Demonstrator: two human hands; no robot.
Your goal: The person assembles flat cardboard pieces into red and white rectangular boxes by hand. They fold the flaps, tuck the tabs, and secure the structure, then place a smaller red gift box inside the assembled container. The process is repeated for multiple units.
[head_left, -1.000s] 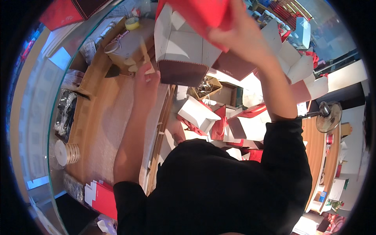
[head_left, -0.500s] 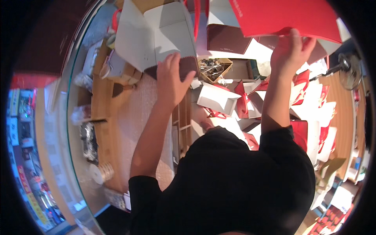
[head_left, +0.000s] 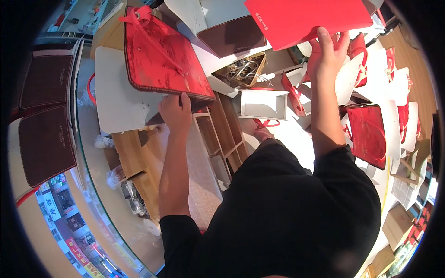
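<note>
My left hand [head_left: 176, 111] is closed on the lower edge of a red patterned gift bag [head_left: 162, 58] with brown stitched edging and a red ribbon handle. The bag is tilted, and a white panel [head_left: 118, 92] shows on its left side. Up at the right, my right hand [head_left: 328, 53] grips the lower edge of a flat, plain red box [head_left: 308, 21]; its fingers are partly hidden behind the box. Between the two, an open white bag with a brown stitched base [head_left: 232, 36] lies under the red box's left side.
Several red and white gift bags [head_left: 368, 132] stand at the right. A small white tray [head_left: 264, 104] and a carton of metal pieces [head_left: 245, 69] sit in the middle. Brown-bottomed bags [head_left: 47, 146] stand at the far left beside a glass edge [head_left: 95, 185]. Wooden shelving [head_left: 225, 125] runs below.
My left hand has gone from the open white bag's brown edge to gripping the red patterned bag. My right hand still holds the red box, now a little further left. The view has shifted.
</note>
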